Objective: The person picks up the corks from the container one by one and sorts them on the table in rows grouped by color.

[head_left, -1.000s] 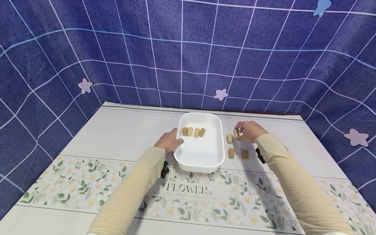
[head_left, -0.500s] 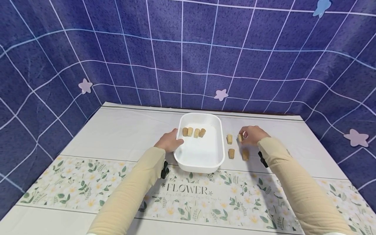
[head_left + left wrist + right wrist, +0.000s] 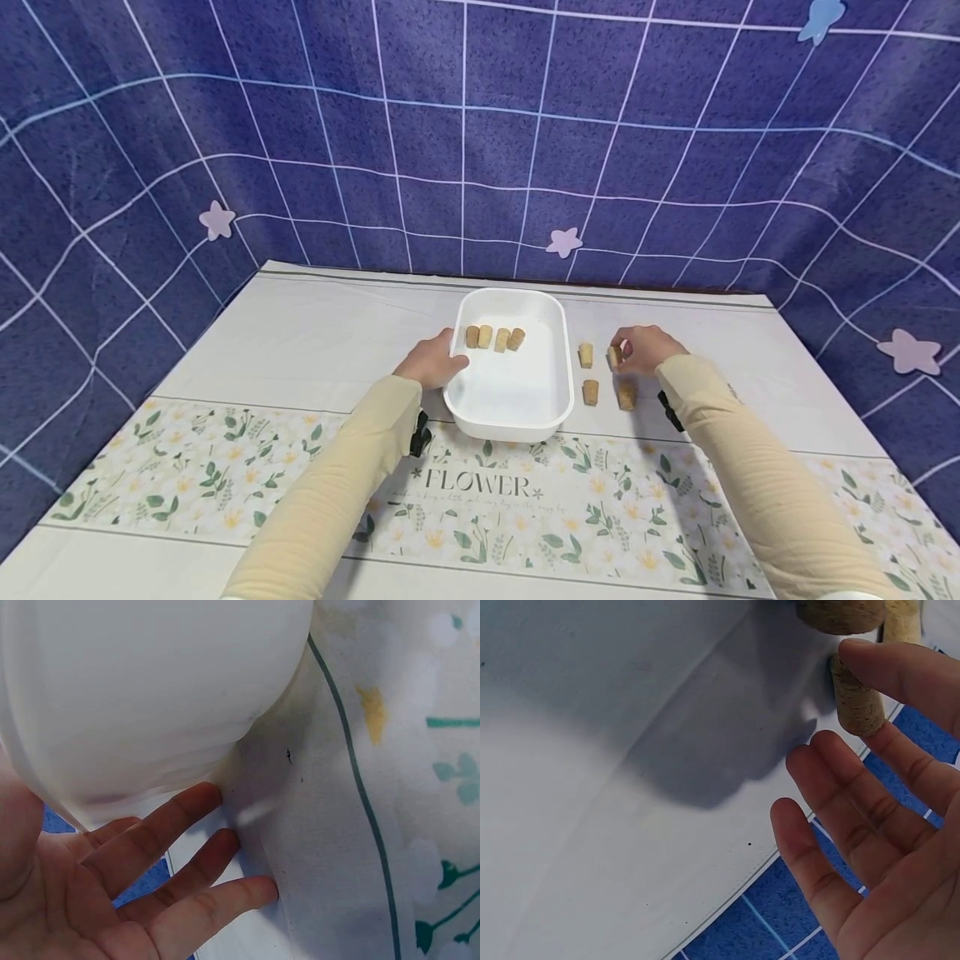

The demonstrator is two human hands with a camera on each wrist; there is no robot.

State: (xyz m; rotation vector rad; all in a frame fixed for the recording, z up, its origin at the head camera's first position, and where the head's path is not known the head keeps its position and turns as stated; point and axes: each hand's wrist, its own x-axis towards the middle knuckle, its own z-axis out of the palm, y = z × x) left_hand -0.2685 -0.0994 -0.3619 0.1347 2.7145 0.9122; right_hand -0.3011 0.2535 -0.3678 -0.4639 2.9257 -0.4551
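Observation:
A white tray (image 3: pixel 510 392) stands mid-table with several corks (image 3: pixel 502 339) in a row inside. My left hand (image 3: pixel 432 360) grips its left rim, thumb over the edge; in the left wrist view the other fingers of the hand (image 3: pixel 142 877) spread below the tray's wall (image 3: pixel 150 712). Right of the tray, my right hand (image 3: pixel 648 348) pinches a cork (image 3: pixel 615 357) between thumb and index finger. In the right wrist view that cork (image 3: pixel 857 701) sits at the fingertips of the hand (image 3: pixel 877 817), with the remaining fingers extended.
Three other corks lie on the table: one upper (image 3: pixel 586 355), one lower (image 3: pixel 591 392), and one (image 3: pixel 626 396) below my right hand. A flowered band (image 3: pixel 480 517) crosses the white tablecloth. Behind the table hangs a blue gridded curtain (image 3: pixel 495 150) with stars.
My right hand has moved slightly right and toward the near side with the pinched cork. My left hand and the tray have stayed in place.

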